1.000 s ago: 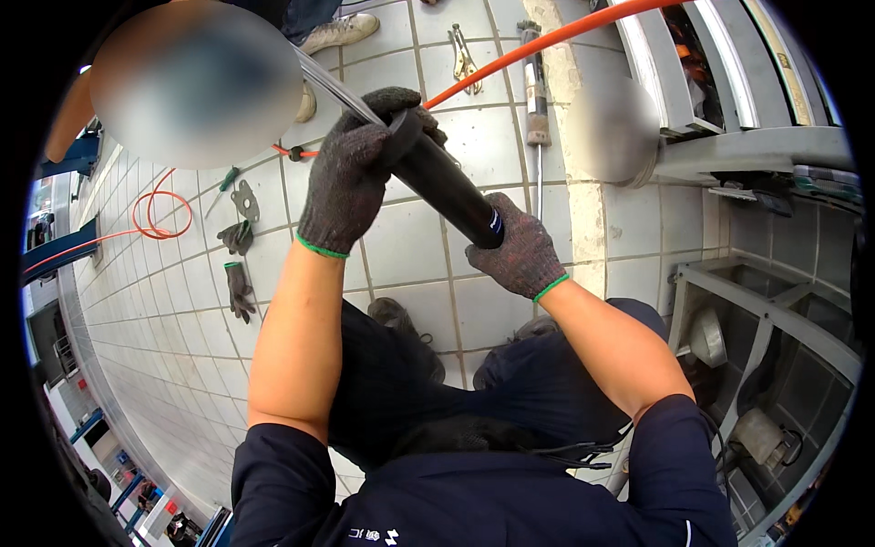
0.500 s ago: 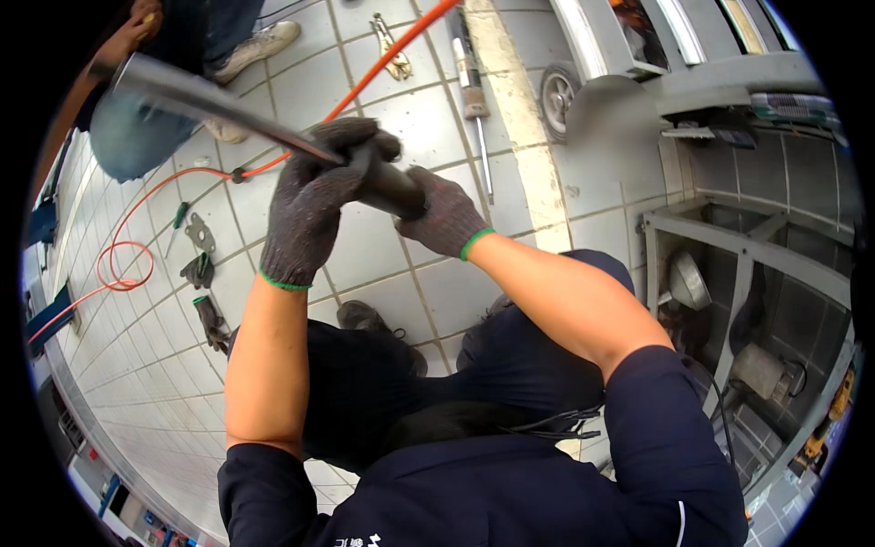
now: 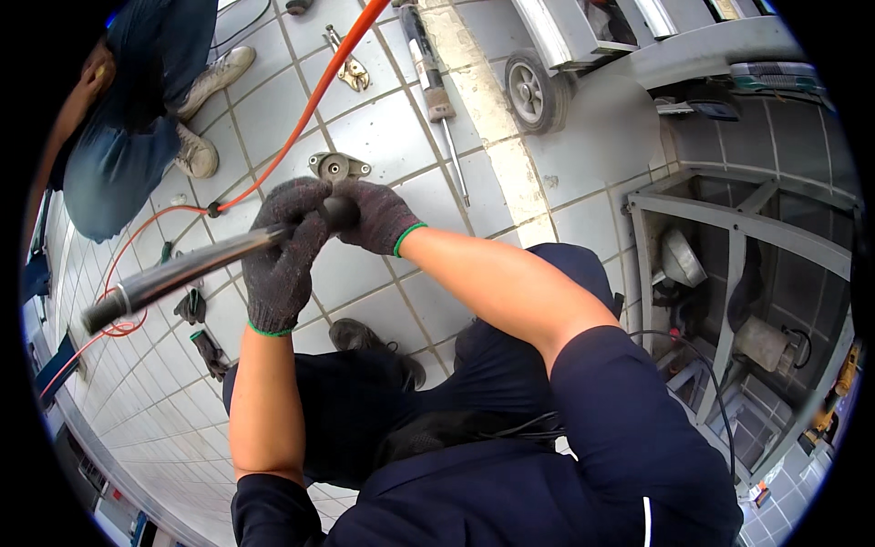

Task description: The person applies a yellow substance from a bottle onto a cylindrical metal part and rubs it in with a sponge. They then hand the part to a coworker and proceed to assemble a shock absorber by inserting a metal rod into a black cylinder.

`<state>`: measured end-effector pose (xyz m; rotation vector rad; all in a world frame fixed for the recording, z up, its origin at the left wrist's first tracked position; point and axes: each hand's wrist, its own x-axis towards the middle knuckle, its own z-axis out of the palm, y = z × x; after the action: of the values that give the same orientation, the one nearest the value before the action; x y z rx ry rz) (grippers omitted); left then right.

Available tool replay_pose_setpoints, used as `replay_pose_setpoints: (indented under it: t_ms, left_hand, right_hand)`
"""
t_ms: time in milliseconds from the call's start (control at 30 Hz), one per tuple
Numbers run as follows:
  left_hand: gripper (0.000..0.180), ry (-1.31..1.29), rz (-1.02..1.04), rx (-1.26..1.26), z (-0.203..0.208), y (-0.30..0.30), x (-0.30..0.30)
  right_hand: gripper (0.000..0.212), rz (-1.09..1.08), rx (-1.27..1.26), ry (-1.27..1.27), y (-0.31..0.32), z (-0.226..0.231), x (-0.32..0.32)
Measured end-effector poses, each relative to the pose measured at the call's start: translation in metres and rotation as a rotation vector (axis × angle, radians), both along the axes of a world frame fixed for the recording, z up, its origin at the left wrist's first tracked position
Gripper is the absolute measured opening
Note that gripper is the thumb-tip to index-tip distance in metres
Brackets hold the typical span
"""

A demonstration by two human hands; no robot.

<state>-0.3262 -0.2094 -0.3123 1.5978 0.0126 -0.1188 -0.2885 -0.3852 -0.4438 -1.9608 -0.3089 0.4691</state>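
My left hand (image 3: 283, 255), in a dark knit glove with a green cuff, is closed around what looks like a shock absorber (image 3: 196, 264). Its shiny metal tube points toward the lower left and ends in a dark tip. My right hand (image 3: 375, 217), gloved alike, is closed on a black sleeve (image 3: 341, 213) at the opposite end, right beside the left fingers. Where tube and sleeve meet is hidden by the gloves. Just beyond my hands, a metal mount (image 3: 336, 167) with two bolt ears lies on the tiles.
An orange hose (image 3: 314, 100) crosses the floor. Locking pliers (image 3: 349, 62) and another shock absorber (image 3: 427, 68) lie ahead. A wheel (image 3: 538, 91) and grey metal frame (image 3: 743, 219) stand at right. A person's legs (image 3: 137, 137) are at far left. Spare gloves (image 3: 209, 354) lie left.
The shock absorber has swung from pointing up-left to pointing down-left. Both hands have shifted left and closer together, and the view has moved, uncovering the metal mount.
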Motion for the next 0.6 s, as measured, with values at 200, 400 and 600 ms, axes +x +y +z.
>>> replay_pose_setpoints:
  t_ms: [200, 400, 600]
  left_hand:
    - [0.033, -0.088, 0.000, 0.109, -0.021, -0.006, 0.005]
    - [0.033, -0.166, -0.066, 0.147, -0.029, -0.001, 0.010]
    - [0.034, -0.162, -0.052, 0.197, -0.021, 0.008, 0.008]
  right_hand:
    - [0.041, 0.060, -0.010, -0.053, 0.001, -0.039, 0.010]
    - [0.048, 0.187, -0.115, 0.009, -0.009, -0.026, 0.023]
    - [0.075, 0.686, -0.391, 0.083, -0.049, -0.012, 0.087]
